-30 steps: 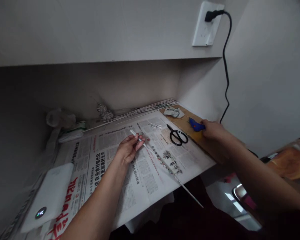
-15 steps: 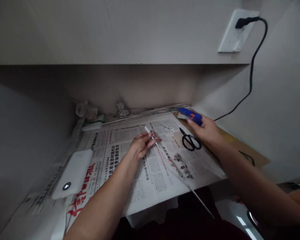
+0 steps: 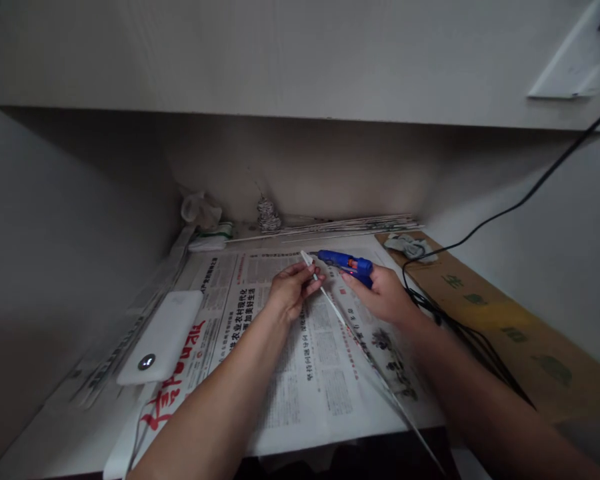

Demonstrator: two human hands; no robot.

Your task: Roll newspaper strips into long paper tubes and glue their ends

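My left hand (image 3: pixel 294 288) pinches a long thin rolled paper stick (image 3: pixel 334 307) near its upper end. The stick slants down to the right, past the table's front edge. Its white tip (image 3: pixel 306 256) pokes out above my fingers. My right hand (image 3: pixel 383 293) is wrapped round a blue hot glue gun (image 3: pixel 344 261), which points left. The gun's nozzle is beside the tip of the stick; whether they touch I cannot tell. A small red light shows on the gun.
Newspaper (image 3: pixel 280 393) covers the table. A white power bank (image 3: pixel 165 333) lies left. Paper sticks (image 3: pixel 340 228) and a patterned bundle (image 3: pixel 267 215) are at the back. At right, a crumpled cloth (image 3: pixel 409 247) and black cable (image 3: pixel 473 337) lie on cardboard (image 3: pixel 510 327).
My right hand has brought the glue gun left and down, from above the cardboard to the stick's tip. The scissors no longer show. The view has shifted; my left hand keeps its hold.
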